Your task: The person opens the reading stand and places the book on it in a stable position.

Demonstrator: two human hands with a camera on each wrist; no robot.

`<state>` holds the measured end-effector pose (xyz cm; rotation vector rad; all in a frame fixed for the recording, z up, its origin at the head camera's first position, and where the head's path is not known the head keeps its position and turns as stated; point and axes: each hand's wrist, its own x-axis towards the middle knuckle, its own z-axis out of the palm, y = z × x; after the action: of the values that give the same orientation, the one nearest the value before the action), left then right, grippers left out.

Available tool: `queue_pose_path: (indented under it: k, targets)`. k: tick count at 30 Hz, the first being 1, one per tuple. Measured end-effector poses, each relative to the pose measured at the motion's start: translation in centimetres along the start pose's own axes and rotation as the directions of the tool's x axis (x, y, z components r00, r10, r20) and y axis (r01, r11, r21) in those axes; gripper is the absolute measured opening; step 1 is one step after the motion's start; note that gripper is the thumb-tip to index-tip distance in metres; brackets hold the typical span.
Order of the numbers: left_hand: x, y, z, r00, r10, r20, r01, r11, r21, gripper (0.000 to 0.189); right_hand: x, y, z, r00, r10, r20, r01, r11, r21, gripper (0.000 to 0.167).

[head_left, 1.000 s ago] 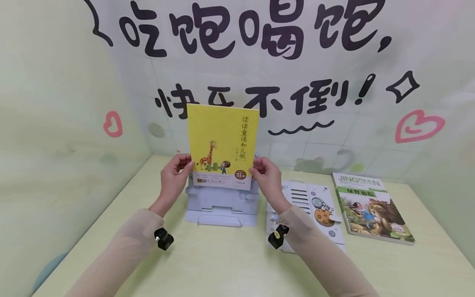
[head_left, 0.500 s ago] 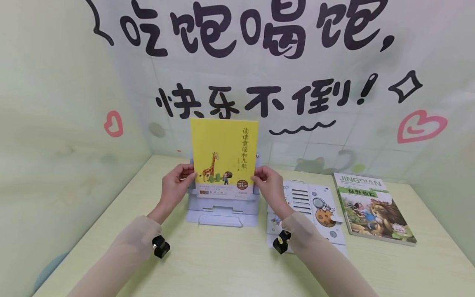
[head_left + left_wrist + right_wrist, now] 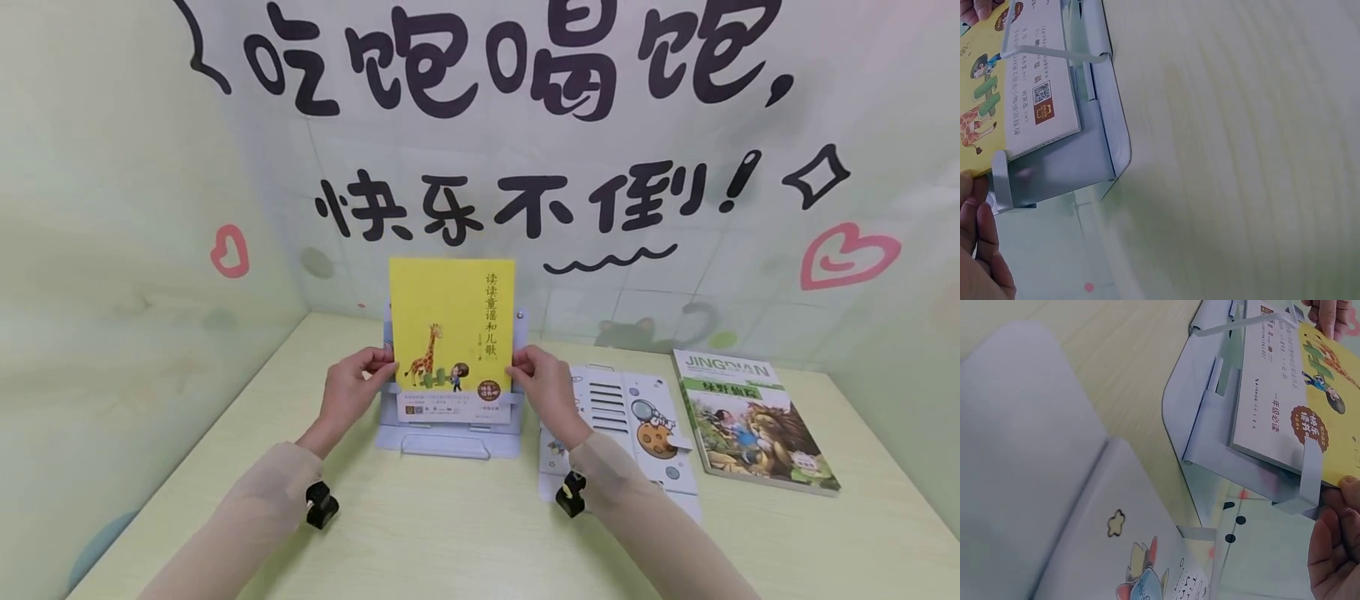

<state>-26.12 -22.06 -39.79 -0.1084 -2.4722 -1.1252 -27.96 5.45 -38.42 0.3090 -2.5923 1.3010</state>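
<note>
A yellow children's book with a giraffe on its cover stands nearly upright in front of a pale book stand. My left hand pinches its left edge, thumb on the front cover. On the opposite edge, my right hand pinches it the same way. The wrist views show the stand's side clips in front of the book's edges, and a wire bar crosses before its lower part. Below the book's bottom edge, part of the stand's ledge shows. The stand's back panel is mostly hidden.
Right of the stand lies a second, flat stand with astronaut and planet drawings, partly under the right forearm. Farther right, a thick green-and-white book lies on the table. A printed wall sheet rises behind.
Both hands have lowered the yellow book from above the stand's ledge, so its lower part is now behind the side clips. The flat stand and the green-and-white book have stayed put.
</note>
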Motion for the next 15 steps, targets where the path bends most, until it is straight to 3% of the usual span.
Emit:
queue_pose_path:
  k: [5, 15]
  targets:
    - [-0.31, -0.33, -0.05, 1.0, -0.004, 0.025, 0.003, 0.999, 0.038, 0.016, -0.19, 0.16, 0.26, 0.999, 0.019, 0.031, -0.015, 0.994, -0.105, 0.008]
    - [-0.8, -1.02, -0.07, 0.999, 0.003, 0.048, -0.007, 0.995, 0.101, 0.015, -0.5, 0.33, 0.59, 0.998, -0.022, 0.057, 0.036, 0.961, -0.276, 0.013]
